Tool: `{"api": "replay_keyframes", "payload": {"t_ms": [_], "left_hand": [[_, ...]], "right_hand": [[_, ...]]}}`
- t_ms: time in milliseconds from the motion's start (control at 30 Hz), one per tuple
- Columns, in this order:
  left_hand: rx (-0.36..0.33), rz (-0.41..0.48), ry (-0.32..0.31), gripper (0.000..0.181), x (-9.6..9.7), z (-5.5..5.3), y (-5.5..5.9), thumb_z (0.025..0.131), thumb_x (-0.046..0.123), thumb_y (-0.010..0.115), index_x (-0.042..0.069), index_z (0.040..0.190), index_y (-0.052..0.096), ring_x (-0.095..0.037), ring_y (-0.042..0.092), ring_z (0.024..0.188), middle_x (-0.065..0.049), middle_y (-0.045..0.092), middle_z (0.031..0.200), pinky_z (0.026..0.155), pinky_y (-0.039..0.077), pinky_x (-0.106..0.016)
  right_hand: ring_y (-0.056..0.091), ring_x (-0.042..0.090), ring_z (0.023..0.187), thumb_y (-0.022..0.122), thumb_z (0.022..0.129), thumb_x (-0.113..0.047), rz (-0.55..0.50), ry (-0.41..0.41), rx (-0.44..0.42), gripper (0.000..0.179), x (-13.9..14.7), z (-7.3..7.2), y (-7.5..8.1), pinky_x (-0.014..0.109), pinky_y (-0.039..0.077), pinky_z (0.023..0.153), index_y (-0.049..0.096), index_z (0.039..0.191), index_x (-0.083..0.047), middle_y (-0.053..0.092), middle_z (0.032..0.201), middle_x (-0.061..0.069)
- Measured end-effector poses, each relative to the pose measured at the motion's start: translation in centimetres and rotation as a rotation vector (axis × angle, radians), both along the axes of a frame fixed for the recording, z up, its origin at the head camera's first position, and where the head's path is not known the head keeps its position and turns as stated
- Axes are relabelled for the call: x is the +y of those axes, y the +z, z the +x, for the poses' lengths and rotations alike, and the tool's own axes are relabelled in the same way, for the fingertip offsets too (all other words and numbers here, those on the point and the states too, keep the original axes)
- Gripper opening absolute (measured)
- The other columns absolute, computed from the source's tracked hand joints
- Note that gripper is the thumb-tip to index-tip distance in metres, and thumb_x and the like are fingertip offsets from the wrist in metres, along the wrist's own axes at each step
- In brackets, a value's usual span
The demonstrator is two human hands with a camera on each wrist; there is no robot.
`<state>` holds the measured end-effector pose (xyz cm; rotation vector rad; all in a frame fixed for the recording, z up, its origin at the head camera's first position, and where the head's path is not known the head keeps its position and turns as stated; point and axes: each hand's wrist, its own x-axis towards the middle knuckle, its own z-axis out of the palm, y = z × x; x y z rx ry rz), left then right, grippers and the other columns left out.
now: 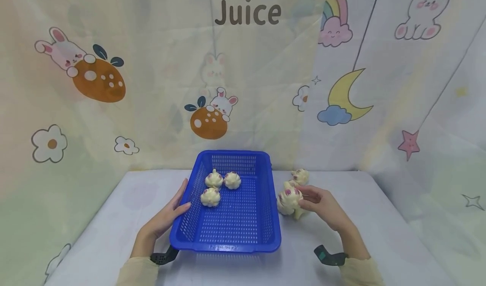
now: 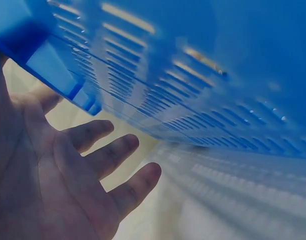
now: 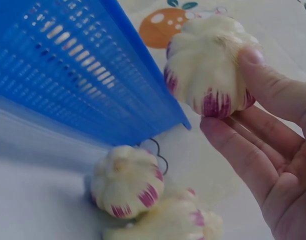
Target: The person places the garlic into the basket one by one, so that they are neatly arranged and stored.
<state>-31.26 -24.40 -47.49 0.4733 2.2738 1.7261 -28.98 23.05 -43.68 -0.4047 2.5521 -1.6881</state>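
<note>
My left hand (image 1: pixel 164 220) holds the left rim of a blue plastic basket (image 1: pixel 240 247), thumb over the edge. In the left wrist view, several of its fingers (image 2: pixel 138 185) are spread apart outside the slotted wall. My right hand (image 1: pixel 322 206) pinches a garlic bulb (image 3: pixel 208 70), cream with purple streaks, between thumb and fingertips, just right of the basket. Below the held bulb, another garlic bulb (image 3: pixel 127 180) lies on the table beside one more garlic bulb (image 3: pixel 185 220). Inside the basket, three garlic bulbs (image 1: pixel 210 197) sit grouped toward the far left.
The white table (image 1: pixel 125 206) extends on both sides of the basket. Behind it hangs a cloth (image 1: pixel 258 109) printed with bunnies, flowers and the word Juice. A dark wrist device (image 1: pixel 329 257) is on each forearm.
</note>
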Motion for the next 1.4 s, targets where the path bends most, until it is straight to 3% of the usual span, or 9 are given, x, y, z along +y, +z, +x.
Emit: {"api": "replay_keyframes", "payload": {"t_ms": [167,400,600,867,1167,1400], "left_hand": [[-0.021,0.071,-0.045,0.072,0.1,-0.2,-0.1,0.099,0.024,0.041,0.041,0.15,-0.007,-0.038,-0.011,0.146,0.0,-0.017,0.16,0.111,0.003,-0.067],[-0.062,0.121,-0.068,0.064,0.2,-0.4,-0.4,0.101,0.031,0.033,0.042,0.15,-0.007,-0.037,-0.012,0.146,-0.001,-0.017,0.16,0.111,0.002,-0.067],[-0.1,0.159,-0.048,0.055,0.2,-0.8,-1.0,0.103,0.038,0.029,0.047,0.149,0.001,-0.034,-0.01,0.147,0.004,-0.014,0.16,0.113,0.002,-0.065],[-0.078,0.133,-0.019,0.056,0.1,-0.7,-1.0,0.102,0.037,0.031,0.047,0.149,0.003,-0.038,-0.007,0.147,0.002,-0.012,0.161,0.112,0.004,-0.067],[-0.052,0.099,-0.027,0.056,0.0,-1.2,-0.7,0.102,0.04,0.031,0.046,0.15,0.003,-0.034,-0.011,0.147,0.002,-0.012,0.161,0.111,-0.001,-0.068],[-0.039,0.107,-0.055,0.055,0.0,-0.8,-0.5,0.102,0.042,0.025,0.041,0.151,-0.002,-0.031,-0.015,0.147,0.003,-0.014,0.16,0.11,-0.006,-0.067]], "right_hand": [[0.058,0.025,0.12,0.068,0.087,-0.03,-0.024,0.014,0.016,0.053,-0.8,0.0,0.5,0.031,0.053,0.091,0.052,0.135,-0.012,0.053,0.139,0.012],[0.054,0.038,0.122,0.066,0.089,-0.026,-0.024,0.029,0.049,0.05,-1.4,-0.5,0.6,0.034,0.053,0.092,0.052,0.134,-0.009,0.051,0.139,0.017],[0.057,0.036,0.119,0.067,0.089,-0.027,-0.041,0.036,0.04,0.049,-2.9,-0.4,1.0,0.035,0.055,0.086,0.053,0.133,-0.01,0.054,0.136,0.015],[0.059,0.03,0.118,0.068,0.088,-0.031,0.009,0.068,0.047,0.048,-6.2,-1.0,2.6,0.035,0.054,0.091,0.056,0.131,-0.014,0.06,0.13,0.01],[0.059,0.027,0.118,0.069,0.087,-0.032,0.076,0.087,0.071,0.046,-9.4,-3.6,5.9,0.041,0.052,0.093,0.058,0.129,-0.019,0.06,0.129,0.005],[0.059,0.021,0.118,0.071,0.085,-0.031,0.095,0.107,0.03,0.042,-11.9,-5.6,6.5,0.041,0.049,0.097,0.061,0.125,-0.023,0.06,0.129,0.0]]}}
